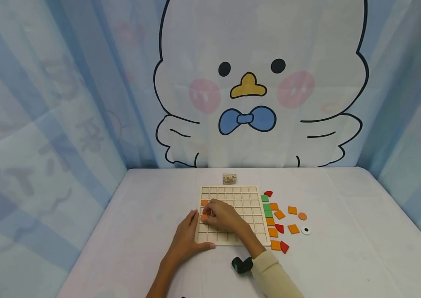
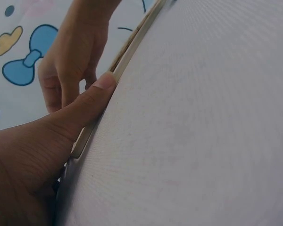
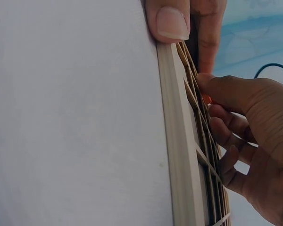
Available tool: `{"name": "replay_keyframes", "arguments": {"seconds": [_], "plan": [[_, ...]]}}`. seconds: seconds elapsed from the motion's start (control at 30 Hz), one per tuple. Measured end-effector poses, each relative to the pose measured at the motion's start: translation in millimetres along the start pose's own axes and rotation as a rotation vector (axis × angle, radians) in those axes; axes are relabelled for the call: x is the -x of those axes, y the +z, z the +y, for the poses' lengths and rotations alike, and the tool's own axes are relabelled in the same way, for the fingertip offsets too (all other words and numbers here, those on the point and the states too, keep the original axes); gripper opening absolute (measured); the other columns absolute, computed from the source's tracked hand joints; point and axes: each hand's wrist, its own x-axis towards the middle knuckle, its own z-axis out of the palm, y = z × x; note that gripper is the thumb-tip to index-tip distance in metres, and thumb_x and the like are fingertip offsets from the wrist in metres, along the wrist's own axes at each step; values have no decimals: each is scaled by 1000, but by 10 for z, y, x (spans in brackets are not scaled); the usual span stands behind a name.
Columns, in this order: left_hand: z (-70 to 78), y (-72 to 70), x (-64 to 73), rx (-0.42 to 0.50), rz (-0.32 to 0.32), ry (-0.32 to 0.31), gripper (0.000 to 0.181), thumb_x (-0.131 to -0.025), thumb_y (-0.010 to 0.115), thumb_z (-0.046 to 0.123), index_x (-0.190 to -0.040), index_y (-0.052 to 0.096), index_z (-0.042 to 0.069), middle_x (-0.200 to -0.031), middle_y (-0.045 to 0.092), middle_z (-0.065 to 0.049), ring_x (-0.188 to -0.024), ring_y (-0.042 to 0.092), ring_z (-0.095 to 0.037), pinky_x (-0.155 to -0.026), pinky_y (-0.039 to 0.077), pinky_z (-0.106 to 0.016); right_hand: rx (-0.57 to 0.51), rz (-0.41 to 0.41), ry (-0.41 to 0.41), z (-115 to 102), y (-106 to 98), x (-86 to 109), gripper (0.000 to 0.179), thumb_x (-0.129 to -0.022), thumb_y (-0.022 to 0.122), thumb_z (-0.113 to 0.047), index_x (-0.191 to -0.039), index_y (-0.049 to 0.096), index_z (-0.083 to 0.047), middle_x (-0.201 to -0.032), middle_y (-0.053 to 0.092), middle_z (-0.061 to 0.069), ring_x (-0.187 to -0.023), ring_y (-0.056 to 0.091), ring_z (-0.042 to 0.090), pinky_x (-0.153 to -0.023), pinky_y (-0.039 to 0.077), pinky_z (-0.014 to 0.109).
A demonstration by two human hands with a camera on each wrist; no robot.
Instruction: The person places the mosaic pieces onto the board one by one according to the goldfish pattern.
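A square wooden grid board [image 1: 247,215] lies on the white table. My left hand [image 1: 187,238] rests at its near left corner, fingers along the left side and thumb on the near edge. In the left wrist view the thumb [image 2: 92,96] presses the board's rim. My right hand [image 1: 225,217] reaches over the board and pinches a small orange piece [image 1: 204,217] at the leftmost column; the fingers partly cover it. Just beyond it, another orange piece [image 1: 204,203] sits in a cell of the same column. In the right wrist view the orange piece [image 3: 207,99] shows by the thumb.
Along the board's right side lie green pieces [image 1: 267,207], orange squares [image 1: 273,232] and red wedges [image 1: 284,247]. Farther right are an orange disc [image 1: 302,216] and a white disc with a black dot [image 1: 305,230]. A small patterned card [image 1: 229,179] lies behind the board.
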Motion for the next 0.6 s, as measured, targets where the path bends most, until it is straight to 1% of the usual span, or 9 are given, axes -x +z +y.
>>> {"name": "replay_keyframes", "arguments": {"seconds": [0.23, 0.6], "plan": [[-8, 1, 6, -10, -9, -8, 119, -69, 74, 70, -152, 27, -1, -159, 27, -19, -143, 33, -39, -114, 34, -53, 20, -5, 23, 21, 45, -15, 21, -89, 71, -33, -101, 71, -16, -97, 62, -6, -76, 52, 4, -67, 46, 20], [7, -10, -5, -14, -13, -9, 119, -69, 73, 71, -152, 28, -1, -159, 27, -18, -143, 33, -38, -114, 34, -53, 15, 8, 41, 7, 46, -11, 21, -89, 72, -33, -102, 72, -17, -97, 63, -6, -79, 55, 5, -69, 47, 21]]}}
